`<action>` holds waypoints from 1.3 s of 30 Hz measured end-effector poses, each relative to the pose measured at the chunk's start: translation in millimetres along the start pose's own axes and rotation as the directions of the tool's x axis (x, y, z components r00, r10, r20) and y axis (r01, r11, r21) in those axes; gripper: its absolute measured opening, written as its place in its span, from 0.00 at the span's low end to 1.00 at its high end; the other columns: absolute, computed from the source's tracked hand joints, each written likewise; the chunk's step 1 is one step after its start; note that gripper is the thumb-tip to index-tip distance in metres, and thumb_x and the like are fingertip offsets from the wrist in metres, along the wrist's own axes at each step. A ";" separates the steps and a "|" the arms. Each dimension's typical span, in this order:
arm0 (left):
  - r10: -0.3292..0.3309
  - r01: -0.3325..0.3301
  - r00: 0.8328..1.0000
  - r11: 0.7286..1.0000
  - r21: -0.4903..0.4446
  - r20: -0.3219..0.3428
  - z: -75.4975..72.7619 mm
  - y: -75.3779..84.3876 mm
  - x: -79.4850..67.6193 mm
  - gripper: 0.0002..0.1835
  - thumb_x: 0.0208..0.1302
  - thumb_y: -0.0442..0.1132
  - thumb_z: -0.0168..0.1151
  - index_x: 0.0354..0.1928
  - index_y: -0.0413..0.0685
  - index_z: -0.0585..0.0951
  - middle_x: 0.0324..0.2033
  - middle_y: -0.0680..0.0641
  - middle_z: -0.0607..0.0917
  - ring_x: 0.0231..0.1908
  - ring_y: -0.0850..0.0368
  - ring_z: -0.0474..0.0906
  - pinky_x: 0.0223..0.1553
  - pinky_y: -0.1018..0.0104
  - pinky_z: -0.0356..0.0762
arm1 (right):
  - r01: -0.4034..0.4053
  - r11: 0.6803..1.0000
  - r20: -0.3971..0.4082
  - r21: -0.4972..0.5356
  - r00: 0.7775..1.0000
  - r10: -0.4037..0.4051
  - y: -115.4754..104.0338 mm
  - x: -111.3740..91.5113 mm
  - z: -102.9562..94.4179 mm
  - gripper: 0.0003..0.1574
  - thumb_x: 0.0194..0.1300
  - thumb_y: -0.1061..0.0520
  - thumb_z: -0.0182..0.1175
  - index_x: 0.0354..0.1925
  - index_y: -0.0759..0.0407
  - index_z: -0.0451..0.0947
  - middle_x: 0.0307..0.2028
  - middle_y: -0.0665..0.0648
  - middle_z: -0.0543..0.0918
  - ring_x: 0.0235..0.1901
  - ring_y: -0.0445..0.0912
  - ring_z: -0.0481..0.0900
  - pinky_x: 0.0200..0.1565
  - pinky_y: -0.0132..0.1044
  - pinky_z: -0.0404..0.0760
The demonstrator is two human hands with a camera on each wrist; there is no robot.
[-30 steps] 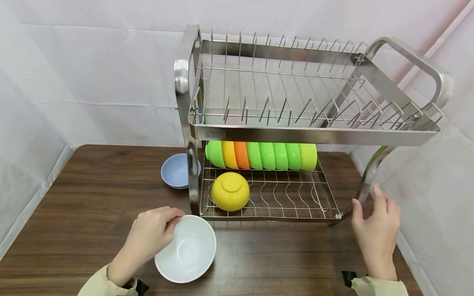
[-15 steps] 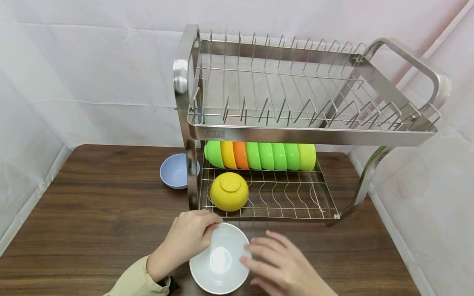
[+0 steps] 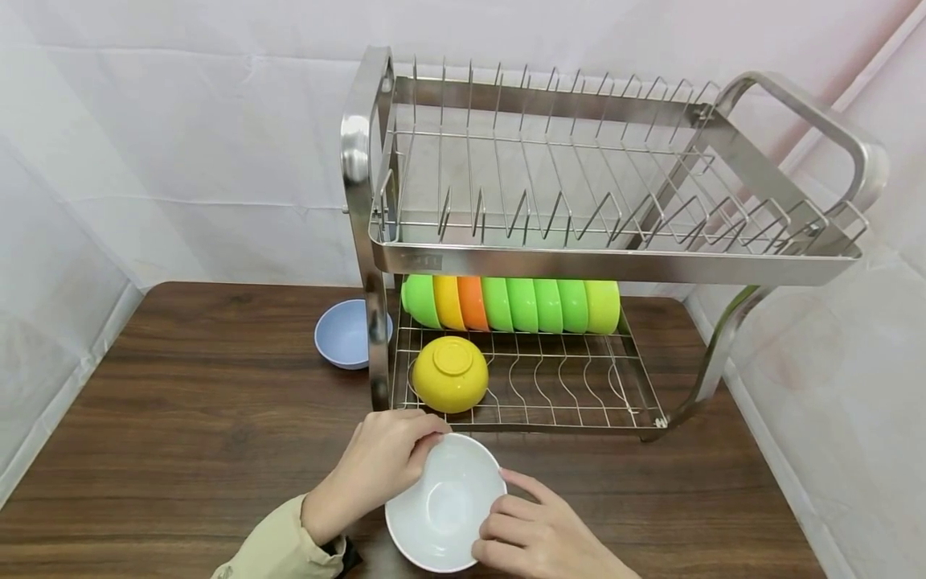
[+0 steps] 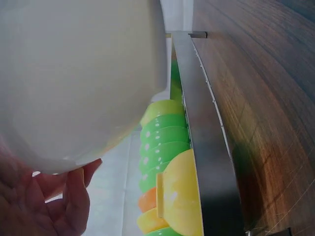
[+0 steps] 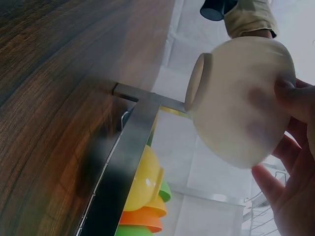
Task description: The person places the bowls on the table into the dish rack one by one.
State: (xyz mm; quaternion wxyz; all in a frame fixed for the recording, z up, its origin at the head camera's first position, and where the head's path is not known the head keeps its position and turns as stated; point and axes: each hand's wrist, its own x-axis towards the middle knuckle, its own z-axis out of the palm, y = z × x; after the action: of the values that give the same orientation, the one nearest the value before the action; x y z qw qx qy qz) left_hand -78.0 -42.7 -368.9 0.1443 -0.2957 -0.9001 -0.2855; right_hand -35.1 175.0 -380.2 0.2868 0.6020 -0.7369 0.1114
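Observation:
A white bowl (image 3: 437,515) hangs in front of the dish rack, its inside facing up toward the head camera. My left hand (image 3: 383,458) pinches its rim at the upper left, thumb over the inside. My right hand (image 3: 538,527) grips the opposite rim, with the index finger along the edge and the others curled over the side. In the right wrist view the white bowl (image 5: 241,103) is tipped, its foot ring toward the rack, and darker finger shapes show through its wall. Seen from the left wrist, fingers (image 4: 76,201) lie under the bowl's edge.
A two-tier metal dish rack (image 3: 615,265) stands behind the hands. On its lower tier, a row of green, yellow and orange bowls (image 3: 521,305) leans at the back, and a yellow bowl (image 3: 450,378) sits in front. A blue bowl (image 3: 340,338) rests left of the rack.
My left hand has carried the white bowl to the right. My right hand has left the rack's right leg, come in to the bowl and taken hold of its right rim.

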 end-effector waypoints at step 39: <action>-0.424 0.391 0.887 0.900 -0.193 -0.180 -20.6 -49.4 11.2 0.11 0.54 0.31 0.63 0.39 0.39 0.74 0.26 0.46 0.80 0.25 0.55 0.76 0.30 0.60 0.73 | -0.219 -0.489 0.517 0.844 0.093 0.851 111.8 -61.9 -5.1 0.19 0.68 0.61 0.45 0.30 0.47 0.81 0.33 0.46 0.79 0.31 0.39 0.75 0.35 0.34 0.73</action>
State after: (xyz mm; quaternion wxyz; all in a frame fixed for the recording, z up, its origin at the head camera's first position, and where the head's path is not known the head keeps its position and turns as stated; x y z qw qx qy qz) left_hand -115.3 -82.7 -368.9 0.1558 -0.0766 -0.8966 -0.4074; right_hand -133.1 256.5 -390.3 -0.1125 -0.0541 -0.5489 0.8265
